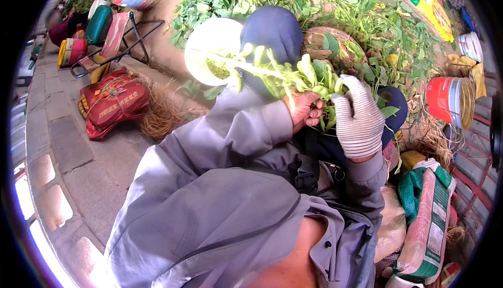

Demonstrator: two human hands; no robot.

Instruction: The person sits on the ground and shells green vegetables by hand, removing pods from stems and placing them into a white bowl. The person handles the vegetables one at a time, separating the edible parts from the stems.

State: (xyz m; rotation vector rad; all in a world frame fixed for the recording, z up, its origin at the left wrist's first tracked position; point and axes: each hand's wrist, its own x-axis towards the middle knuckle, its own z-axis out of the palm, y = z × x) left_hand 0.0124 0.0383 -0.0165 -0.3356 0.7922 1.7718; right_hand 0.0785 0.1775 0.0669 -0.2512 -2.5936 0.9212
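Observation:
My bare left hand point(305, 109) grips the stem of a green bean plant point(283, 74), probably soybean, across my lap. Plump pods and a few leaves hang along its stem, which reaches left over a white bucket point(200, 44). Small green pods or beans point(218, 69) lie inside that bucket. On my right hand point(358, 117) is a striped knit glove. Its thumb and forefinger are bent around a pod point(338, 86) near the plant's right end. Beyond my knees, a round basket point(314, 36) contains leaves and other plant matter.
Cut leafy plants point(385, 25) cover the ground ahead. To the left are a red bag point(118, 101), a folding chair point(118, 32) and a seated person point(59, 25). A red bucket point(442, 97) and packed sacks point(424, 217) stand at the right.

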